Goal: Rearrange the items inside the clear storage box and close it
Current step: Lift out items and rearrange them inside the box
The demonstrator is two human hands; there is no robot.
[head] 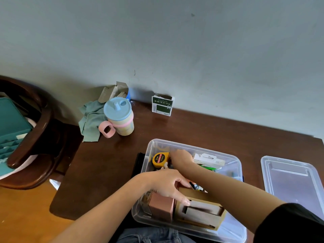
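While right hand (pixel 180 157) reaches beside tape measure (pixel 159 160) — grip unclear — left hand (pixel 168 185) clasps cardboard box (pixel 201 210).

yellow tape measure (pixel 159 159), pink box (pixel 162 206), blue-lidded cup (pixel 119 115), dark brown table (pixel 108 163).

One clear storage box (pixel 150 146) and one detached lid (pixel 294 179) were on the desk (pixel 108 165). The box held one yellow tape measure (pixel 159 160), one pink carton (pixel 162 208), one brown cardboard holder (pixel 201 213) and one white packet (pixel 209 160). Two hands were inside: left hand (pixel 166 183), right hand (pixel 181 157). One lidded cup (pixel 119 116), one cloth (pixel 91 120) and one green carton (pixel 162 106) stood outside.
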